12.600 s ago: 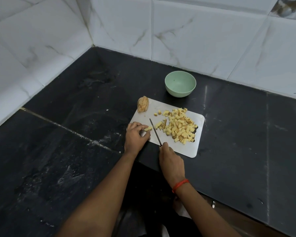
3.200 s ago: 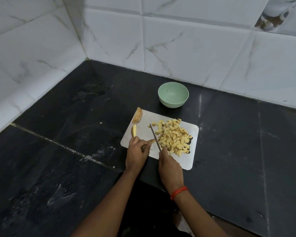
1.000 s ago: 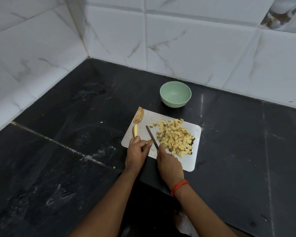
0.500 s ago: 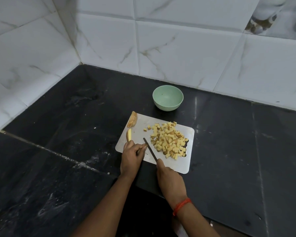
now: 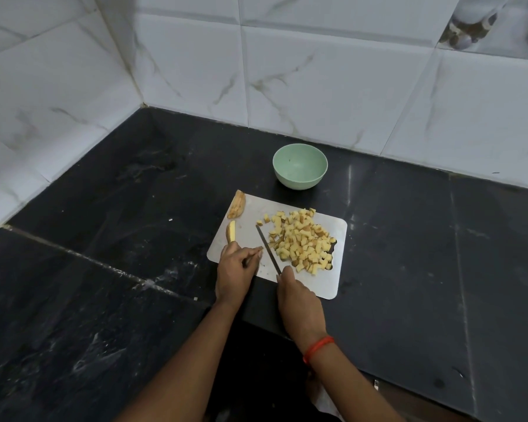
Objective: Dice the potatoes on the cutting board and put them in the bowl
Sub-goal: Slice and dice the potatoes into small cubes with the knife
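Right hand: the right hand (image 5: 299, 296) sits at the 6 o'clock edge of the cutting board (image 5: 323, 287), fingers curled round the knife (image 5: 267, 248) handle, with a red thread (image 5: 317, 348) on the wrist.
Knife: the blade points to 11 o'clock, between the left fingertips and the dice.
Left hand: the left hand (image 5: 235, 269) is at the board's 8 o'clock corner, knuckles up, fingers bent and pinching a thin potato strip (image 5: 259, 248).
Diced potato: the diced potato (image 5: 302, 242) is piled on the board at 3 o'clock of the blade.
Potato slice: the potato slice (image 5: 231, 231) lies on the board's 9 o'clock edge.
End piece: the end piece (image 5: 237, 205) lies at the 11 o'clock corner.
Bowl: the green bowl (image 5: 300, 166) stands upright on the dark desk (image 5: 104, 300), at 12 o'clock and apart from the board.
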